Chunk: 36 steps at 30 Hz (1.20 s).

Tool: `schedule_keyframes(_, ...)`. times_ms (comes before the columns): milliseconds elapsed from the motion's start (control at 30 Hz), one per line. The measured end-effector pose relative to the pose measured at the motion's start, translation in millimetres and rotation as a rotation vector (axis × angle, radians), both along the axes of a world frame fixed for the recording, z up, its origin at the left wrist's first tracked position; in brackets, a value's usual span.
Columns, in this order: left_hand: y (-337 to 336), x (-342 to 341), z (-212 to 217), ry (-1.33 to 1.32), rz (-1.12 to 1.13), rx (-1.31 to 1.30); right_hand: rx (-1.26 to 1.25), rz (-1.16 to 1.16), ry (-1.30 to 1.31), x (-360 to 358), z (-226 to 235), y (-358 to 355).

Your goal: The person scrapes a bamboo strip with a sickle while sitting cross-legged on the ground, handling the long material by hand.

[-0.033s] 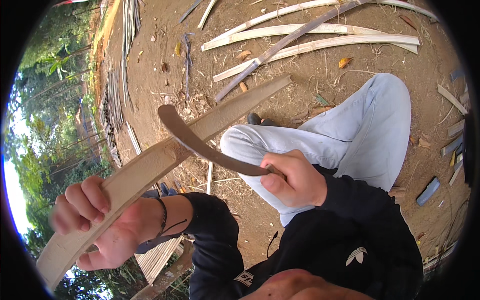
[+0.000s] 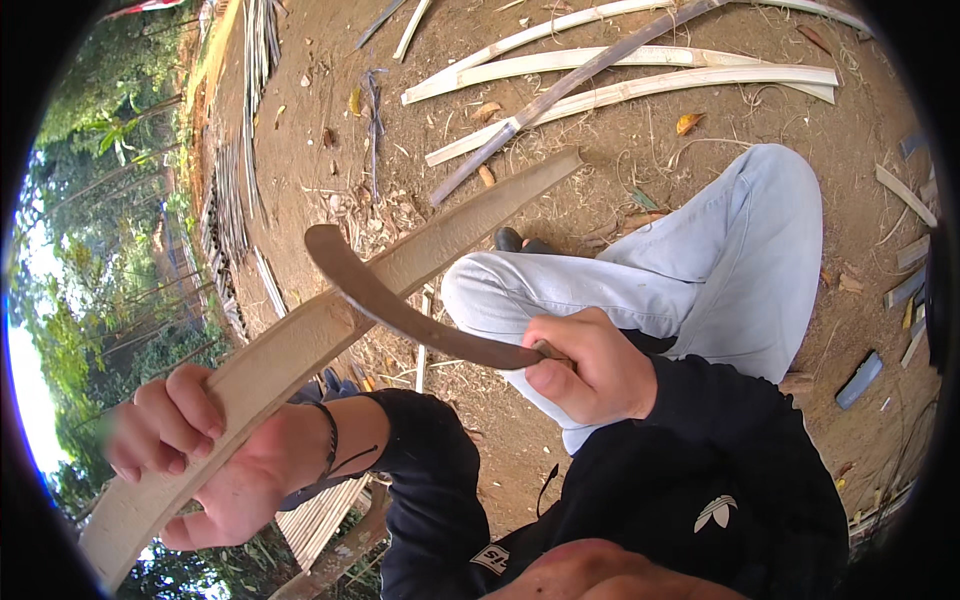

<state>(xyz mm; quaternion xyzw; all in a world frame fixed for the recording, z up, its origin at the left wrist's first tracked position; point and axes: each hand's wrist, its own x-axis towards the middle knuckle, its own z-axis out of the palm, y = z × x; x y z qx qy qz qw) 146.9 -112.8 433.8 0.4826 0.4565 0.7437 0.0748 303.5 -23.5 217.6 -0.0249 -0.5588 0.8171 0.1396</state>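
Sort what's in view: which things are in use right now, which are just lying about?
In use:
- left hand, gripping the split bamboo slat
- right hand, holding the curved knife, blade laid against the slat

Lying about:
- long pale bamboo strips on the dirt
- dark pole across them
- bundle of thin slats at left
- offcuts at right

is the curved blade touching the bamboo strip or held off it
Touching: the curved blade lies across the bamboo strip, gripped by the right hand.
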Motion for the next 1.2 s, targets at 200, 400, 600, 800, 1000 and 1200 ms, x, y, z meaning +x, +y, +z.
schedule_keyframes(200, 6.4, 5.7, 2.2, -0.007, 0.017, 0.043, -0.033, 0.016, 0.025, 2.8, -4.1, 1.9)
schedule_keyframes(400, 10.9, 10.4, 1.9, -0.002, 0.013, 0.035, 0.034, -0.05, -0.024, 4.7, -1.8, 6.9)
schedule_keyframes(600, 5.3, 2.3, 3.1, 0.049, -0.095, -0.033, 0.019, -0.086, 0.023, -0.4, -8.1, 4.7)
schedule_keyframes(800, 0.0, 0.0, 2.9, 0.046, -0.116, -0.034, 0.039, -0.1, -0.04, -1.8, -8.0, 1.1)
schedule_keyframes(1000, -5.7, -4.1, -0.7, 0.032, -0.122, -0.038, 0.135, -0.074, 0.03, 8.0, 7.1, 1.8)
schedule_keyframes(1200, -3.9, -2.4, 2.9, 0.074, -0.155, -0.065, 0.186, -0.078, 0.075, 12.7, 26.7, 6.3)
